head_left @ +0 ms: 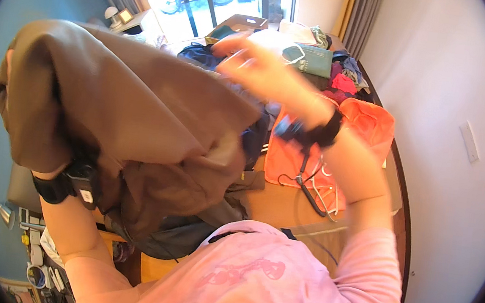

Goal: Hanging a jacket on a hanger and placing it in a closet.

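A large brown garment [127,98] with a smooth, leather-like surface hangs over my raised left hand [9,63] and is held up by it. Only a sliver of that hand shows at the cloth's left edge; its fingers are hidden. My right hand [252,65], blurred, is up beyond the garment's right side, fingers apart and somewhat bent, with nothing seen in them. Under my right wrist lie an orange garment [286,156], a black hanger [309,197] and a white hanger [331,197]. Dark cloth [170,235] lies close to my body.
Piled clothes [344,82], a green bag [315,61] and a cardboard box [239,23] occupy the far end of the brown surface [272,206]. A white wall [445,107] runs along the right. Small items, among them a round mirror-like thing [36,276], stand low at left.
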`<action>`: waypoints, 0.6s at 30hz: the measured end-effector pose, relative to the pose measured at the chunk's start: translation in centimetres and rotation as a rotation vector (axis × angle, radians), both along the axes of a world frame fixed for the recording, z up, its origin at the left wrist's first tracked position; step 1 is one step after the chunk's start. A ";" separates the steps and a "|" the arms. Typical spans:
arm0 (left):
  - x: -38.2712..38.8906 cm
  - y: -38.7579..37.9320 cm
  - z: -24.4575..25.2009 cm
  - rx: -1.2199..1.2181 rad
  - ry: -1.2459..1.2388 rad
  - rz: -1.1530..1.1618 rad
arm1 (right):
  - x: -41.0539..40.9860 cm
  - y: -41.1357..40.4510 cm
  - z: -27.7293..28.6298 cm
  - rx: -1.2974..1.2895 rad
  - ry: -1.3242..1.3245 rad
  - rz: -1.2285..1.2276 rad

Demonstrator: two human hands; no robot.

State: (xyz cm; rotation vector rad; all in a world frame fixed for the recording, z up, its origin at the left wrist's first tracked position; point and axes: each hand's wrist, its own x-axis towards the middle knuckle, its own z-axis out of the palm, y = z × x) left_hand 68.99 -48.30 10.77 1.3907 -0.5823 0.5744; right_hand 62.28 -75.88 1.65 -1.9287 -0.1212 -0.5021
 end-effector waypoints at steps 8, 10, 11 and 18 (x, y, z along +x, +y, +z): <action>-4.8 -8.1 -7.4 -0.056 0.308 -0.363 | -3.1 9.2 -6.0 0.246 -0.245 0.124; -4.7 -7.2 -10.5 0.117 0.361 -0.500 | -2.3 8.7 -8.0 0.306 -0.255 -0.042; -5.3 -7.6 -11.5 0.215 0.264 -0.476 | -1.9 8.2 -9.2 0.346 -0.251 -0.108; -6.3 -0.1 -24.8 0.797 0.121 -0.043 | -3.6 4.4 -17.5 0.430 -0.145 -0.224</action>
